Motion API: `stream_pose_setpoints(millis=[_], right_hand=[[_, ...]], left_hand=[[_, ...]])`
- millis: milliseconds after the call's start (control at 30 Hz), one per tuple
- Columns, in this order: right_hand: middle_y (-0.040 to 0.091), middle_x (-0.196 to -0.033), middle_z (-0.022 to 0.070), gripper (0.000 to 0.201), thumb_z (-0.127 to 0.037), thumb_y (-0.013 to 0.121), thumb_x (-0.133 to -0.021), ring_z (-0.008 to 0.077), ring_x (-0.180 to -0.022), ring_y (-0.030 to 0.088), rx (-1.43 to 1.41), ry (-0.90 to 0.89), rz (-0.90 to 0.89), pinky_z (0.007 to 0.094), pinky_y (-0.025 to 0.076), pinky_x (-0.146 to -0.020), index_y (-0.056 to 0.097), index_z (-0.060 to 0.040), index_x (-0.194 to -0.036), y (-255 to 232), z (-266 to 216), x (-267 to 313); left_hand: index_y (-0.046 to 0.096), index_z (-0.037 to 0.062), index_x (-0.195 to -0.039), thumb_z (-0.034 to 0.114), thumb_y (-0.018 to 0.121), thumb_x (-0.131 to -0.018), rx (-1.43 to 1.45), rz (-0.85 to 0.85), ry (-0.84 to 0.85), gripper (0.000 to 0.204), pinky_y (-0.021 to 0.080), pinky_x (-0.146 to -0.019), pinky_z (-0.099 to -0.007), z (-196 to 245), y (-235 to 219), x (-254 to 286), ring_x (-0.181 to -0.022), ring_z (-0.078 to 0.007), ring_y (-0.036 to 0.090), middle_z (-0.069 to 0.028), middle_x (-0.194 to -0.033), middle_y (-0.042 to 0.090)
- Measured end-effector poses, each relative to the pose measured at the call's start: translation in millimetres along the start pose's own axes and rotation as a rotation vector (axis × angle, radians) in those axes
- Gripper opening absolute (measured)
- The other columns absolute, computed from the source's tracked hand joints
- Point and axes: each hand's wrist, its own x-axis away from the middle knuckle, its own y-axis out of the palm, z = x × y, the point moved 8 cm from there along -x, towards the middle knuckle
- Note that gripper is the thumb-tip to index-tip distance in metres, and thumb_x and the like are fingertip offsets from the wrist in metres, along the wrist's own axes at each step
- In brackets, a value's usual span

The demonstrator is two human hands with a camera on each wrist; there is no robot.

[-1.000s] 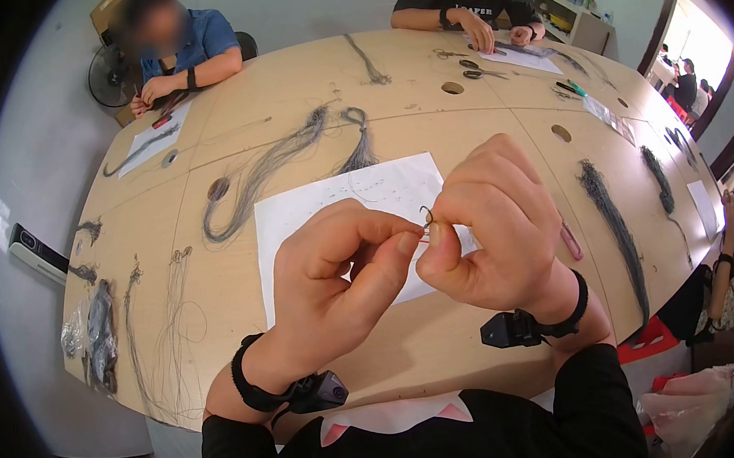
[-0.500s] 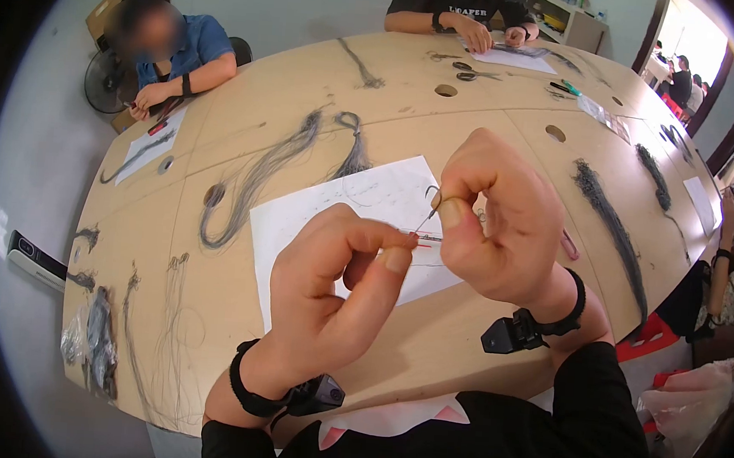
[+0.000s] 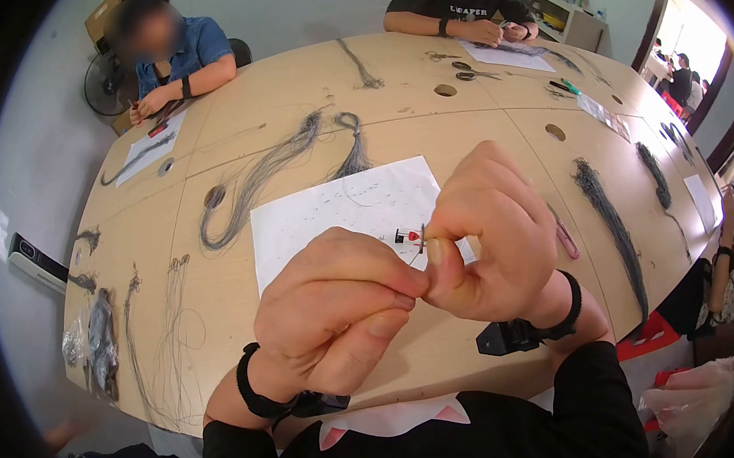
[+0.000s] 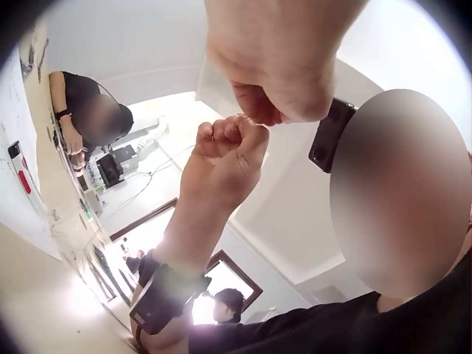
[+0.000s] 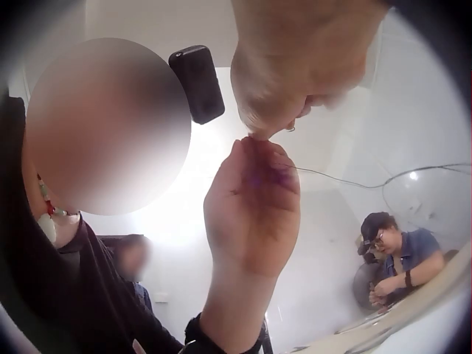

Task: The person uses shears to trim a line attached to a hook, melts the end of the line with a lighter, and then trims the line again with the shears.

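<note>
In the head view my left hand [image 3: 336, 312] has its fingers curled, with thumb and index fingertips pinched beside the right thumb. A thin dark line [image 5: 332, 177] trails from that hand in the right wrist view. My right hand [image 3: 498, 238] pinches a small dark hook [image 3: 423, 236] between thumb and index finger. The fingertips of the two hands meet or nearly meet, hiding part of the line. Below them lies a white sheet [image 3: 326, 209] with small marks, and on it a small black and red item [image 4: 23, 177].
Grey strand bundles [image 3: 260, 175] lie beyond the sheet and to the right [image 3: 611, 212]. Scissors [image 3: 476, 72], a pink tool [image 3: 564, 234] and a plastic bag [image 3: 102, 342] are on the table. Two people sit across it, their hands at their own sheets.
My left hand has moved down and turned, its fingertips now close against the right ones. The right hand has lowered slightly and tilted, with the hook. The black and red item is more exposed.
</note>
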Motion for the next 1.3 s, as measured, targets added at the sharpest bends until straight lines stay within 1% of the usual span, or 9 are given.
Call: stream_pose_setpoints(millis=[200,300,433,500,567,633,800,1033,1300], right_hand=[[0.045,-0.062,0.0044,0.007,-0.004,0.054,-0.065,0.0178,-0.052,0.040,0.129,-0.162,0.085,0.0258,0.032,-0.047,0.047,-0.0047,-0.068,-2.8,-10.9,1.7],[0.042,-0.059,0.0048,0.013,0.003,0.052,-0.054,0.0212,-0.052,0.038,0.144,-0.166,0.147,0.0271,0.032,-0.046,0.046,-0.0043,-0.063,-6.9,-11.7,1.0],[0.044,-0.059,0.0050,0.018,0.007,0.051,-0.051,0.0211,-0.050,0.040,0.192,-0.014,0.075,0.0268,0.034,-0.046,0.048,-0.0037,-0.065,-20.6,5.3,-6.0],[0.045,-0.058,0.0050,0.018,0.007,0.052,-0.052,0.0202,-0.049,0.041,0.043,0.074,0.132,0.0265,0.035,-0.048,0.049,-0.0034,-0.066,-27.5,7.6,-5.8],[0.046,-0.058,0.0045,0.015,0.006,0.055,-0.055,0.0193,-0.050,0.042,-0.007,0.084,0.130,0.0262,0.035,-0.049,0.050,-0.0031,-0.067,-25.4,4.4,-5.7],[0.049,-0.062,0.0090,0.008,0.003,0.048,-0.063,0.0172,-0.056,0.044,-0.037,0.048,0.010,0.0248,0.034,-0.050,0.052,0.0019,-0.071,-13.5,-2.5,-6.1],[0.053,-0.066,0.0065,0.018,-0.001,0.060,-0.058,0.0172,-0.058,0.047,-0.084,0.134,-0.047,0.0252,0.037,-0.052,0.055,-0.0008,-0.075,4.2,-2.0,0.1],[0.053,-0.067,0.0059,0.024,0.000,0.062,-0.055,0.0175,-0.057,0.046,-0.056,0.118,0.027,0.0252,0.037,-0.050,0.056,-0.0014,-0.078,8.6,-1.8,2.8],[0.049,-0.062,0.0048,0.020,0.003,0.056,-0.053,0.0186,-0.052,0.043,0.118,-0.086,0.075,0.0251,0.036,-0.046,0.054,-0.0032,-0.071,7.7,-15.5,5.0]], left_hand=[[0.053,-0.0021,-0.073,-0.006,0.054,-0.066,0.043,0.034,-0.053,0.008,0.042,-0.057,-0.0277,-2.1,-0.4,1.9,-0.065,-0.0210,0.052,-0.0134,-0.079,0.056],[0.053,-0.0017,-0.071,-0.006,0.053,-0.066,0.023,0.026,-0.075,0.006,0.042,-0.057,-0.0279,0.7,-1.6,1.2,-0.065,-0.0207,0.052,-0.0129,-0.077,0.056],[0.051,-0.0003,-0.070,-0.002,0.052,-0.068,0.133,0.056,0.018,0.003,0.042,-0.055,-0.0288,11.8,-7.1,0.5,-0.063,-0.0211,0.052,-0.0126,-0.075,0.056],[0.047,0.0004,-0.071,0.003,0.049,-0.073,0.128,0.059,-0.004,0.004,0.041,-0.056,-0.0294,5.1,-6.0,1.7,-0.063,-0.0207,0.050,-0.0132,-0.076,0.054],[0.042,0.0013,-0.074,0.008,0.044,-0.078,0.447,0.310,-0.115,0.008,0.040,-0.059,-0.0295,-12.6,-19.5,5.4,-0.064,-0.0195,0.046,-0.0132,-0.077,0.050],[0.040,0.0020,-0.074,0.012,0.039,-0.082,0.475,0.318,-0.186,0.012,0.039,-0.061,-0.0292,-15.9,-22.3,4.9,-0.066,-0.0184,0.044,-0.0123,-0.078,0.046],[0.040,0.0025,-0.075,0.014,0.037,-0.083,0.673,0.416,-0.251,0.014,0.041,-0.063,-0.0287,-26.9,-29.8,8.9,-0.068,-0.0191,0.046,-0.0117,-0.081,0.046],[0.041,0.0019,-0.076,0.012,0.038,-0.082,0.591,0.335,-0.255,0.012,0.042,-0.067,-0.0295,-26.2,-23.1,9.1,-0.071,-0.0193,0.047,-0.0130,-0.083,0.047],[0.043,0.0007,-0.076,0.009,0.041,-0.081,0.559,0.257,-0.252,0.010,0.042,-0.067,-0.0301,-23.1,-12.3,8.5,-0.072,-0.0196,0.048,-0.0137,-0.083,0.047]])
